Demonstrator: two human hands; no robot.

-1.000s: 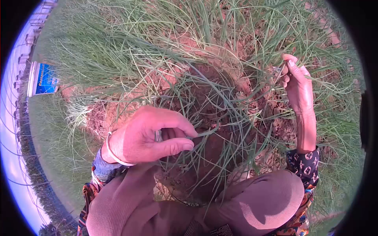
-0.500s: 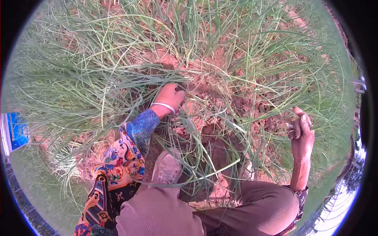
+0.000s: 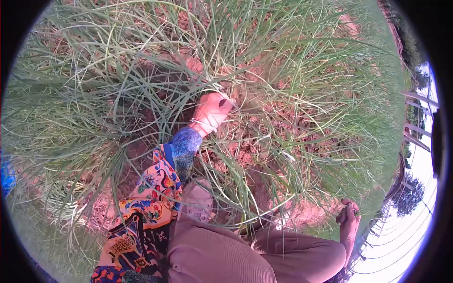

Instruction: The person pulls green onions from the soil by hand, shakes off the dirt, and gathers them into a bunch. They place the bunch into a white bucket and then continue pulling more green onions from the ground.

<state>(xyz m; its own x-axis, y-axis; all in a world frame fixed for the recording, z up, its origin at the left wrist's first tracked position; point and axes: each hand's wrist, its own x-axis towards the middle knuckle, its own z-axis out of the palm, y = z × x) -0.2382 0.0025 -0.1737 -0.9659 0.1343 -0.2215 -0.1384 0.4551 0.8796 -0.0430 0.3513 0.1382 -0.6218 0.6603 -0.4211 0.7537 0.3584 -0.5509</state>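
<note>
Long green leafy stems (image 3: pixel 155 94) grow in clumps from reddish soil (image 3: pixel 240 153). My left hand (image 3: pixel 212 109), with a pale band at the wrist and a blue patterned sleeve, reaches into the base of a clump near the middle. Its fingers are curled and partly hidden by leaves, so what they hold cannot be made out. Off to the lower right, beyond my knee, my right hand (image 3: pixel 349 214) is closed with curled, soil-darkened fingers. Anything inside that hand is too small to name.
My shoe (image 3: pixel 198 200) stands on the soil below my left hand, with my bent knees (image 3: pixel 311 259) at the bottom. A blue object (image 3: pixel 7 177) shows at the far left edge. Trees (image 3: pixel 408 195) and pale posts (image 3: pixel 420 129) stand at the right.
My left hand has moved slightly right and is deeper among the stems. My right hand has dropped lower, towards my knee. The view has shifted, and less of the blue object shows.
</note>
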